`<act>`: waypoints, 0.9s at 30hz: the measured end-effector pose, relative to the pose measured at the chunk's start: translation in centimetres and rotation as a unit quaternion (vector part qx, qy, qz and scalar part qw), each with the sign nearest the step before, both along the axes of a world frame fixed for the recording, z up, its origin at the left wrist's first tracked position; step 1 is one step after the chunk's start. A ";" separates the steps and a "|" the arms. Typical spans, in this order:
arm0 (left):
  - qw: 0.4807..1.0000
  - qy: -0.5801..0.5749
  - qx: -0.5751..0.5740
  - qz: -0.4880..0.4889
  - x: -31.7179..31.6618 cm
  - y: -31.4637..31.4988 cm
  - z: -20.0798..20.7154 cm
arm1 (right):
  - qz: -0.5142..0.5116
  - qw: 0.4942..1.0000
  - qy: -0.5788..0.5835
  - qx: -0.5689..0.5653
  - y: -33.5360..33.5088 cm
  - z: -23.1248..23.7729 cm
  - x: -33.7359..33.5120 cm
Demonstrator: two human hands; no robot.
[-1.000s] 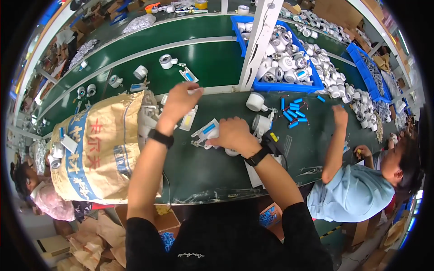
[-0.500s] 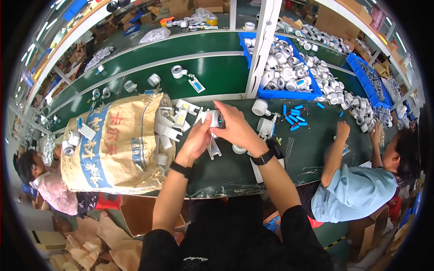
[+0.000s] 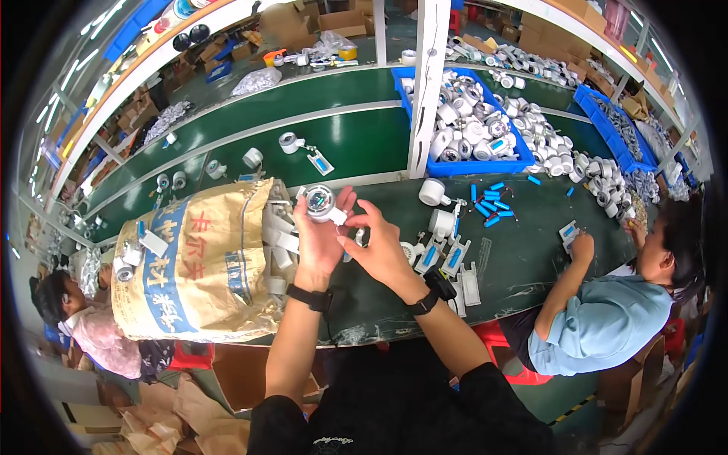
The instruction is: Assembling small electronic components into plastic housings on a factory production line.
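A white round device head (image 3: 320, 202), its dark circular face turned up, rests in my left hand (image 3: 321, 246), held by the curled thumb and fingers. A short white arm juts from it toward my right hand (image 3: 379, 250). That hand hovers just beside it, thumb and forefinger apart near the thin wire under the arm; nothing is clearly seen between them. Right of my right hand lie white brackets with blue battery cells (image 3: 455, 256) and two white round heads (image 3: 432, 192). Another white bracket part is partly hidden between my hands.
An open paper-plastic sack (image 3: 205, 265) spills white brackets at left. Loose blue cells (image 3: 491, 205) lie at right, before a blue crate (image 3: 485, 164) heaped with white heads. A white post (image 3: 428, 91) stands ahead. A co-worker in light blue (image 3: 603, 318) handles a part; another sits far left.
The white device head has turned face up and moved left into my left palm. My right hand has let go and drawn slightly back. The view has shifted a little.
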State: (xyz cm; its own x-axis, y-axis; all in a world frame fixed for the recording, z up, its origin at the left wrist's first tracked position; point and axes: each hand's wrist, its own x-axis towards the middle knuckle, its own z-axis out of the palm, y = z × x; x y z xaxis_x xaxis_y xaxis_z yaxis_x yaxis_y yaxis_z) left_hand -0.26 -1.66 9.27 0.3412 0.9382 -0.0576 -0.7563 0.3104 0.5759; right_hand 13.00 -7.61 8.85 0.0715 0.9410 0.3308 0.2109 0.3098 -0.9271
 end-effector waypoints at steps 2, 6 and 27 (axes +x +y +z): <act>1.000 -0.017 0.000 -0.012 -0.2 0.2 0.5 | -0.075 0.981 -0.146 0.101 -0.5 0.1 0.0; 0.999 0.042 0.017 0.012 0.5 -0.3 2.6 | -0.020 0.984 -0.147 0.099 -0.4 0.3 0.4; 0.996 0.073 0.054 -0.023 3.7 13.2 7.7 | 0.010 0.997 0.080 -0.009 12.4 4.1 3.0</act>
